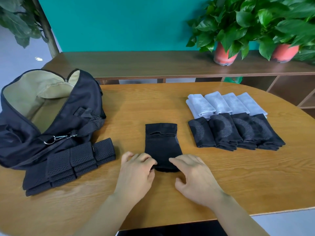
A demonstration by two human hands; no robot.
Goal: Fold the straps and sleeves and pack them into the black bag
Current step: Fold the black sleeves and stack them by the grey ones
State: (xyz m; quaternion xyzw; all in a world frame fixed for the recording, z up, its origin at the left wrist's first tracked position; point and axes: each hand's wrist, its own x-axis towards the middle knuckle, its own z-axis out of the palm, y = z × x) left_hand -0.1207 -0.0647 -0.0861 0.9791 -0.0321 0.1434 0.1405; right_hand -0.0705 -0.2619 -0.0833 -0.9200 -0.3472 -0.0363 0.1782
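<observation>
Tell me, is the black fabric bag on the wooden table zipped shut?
No, the black fabric bag gapes open, showing its tan lining.

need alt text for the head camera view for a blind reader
A person's left hand pinches and right hand touches the near end of a black sleeve lying flat on a wooden table. An open black bag sits left with folded perforated straps before it; rows of folded grey sleeves and folded black sleeves lie right.

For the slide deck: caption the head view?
Left hand pinches, right hand touches a black sleeve; black bag stands open.
</observation>
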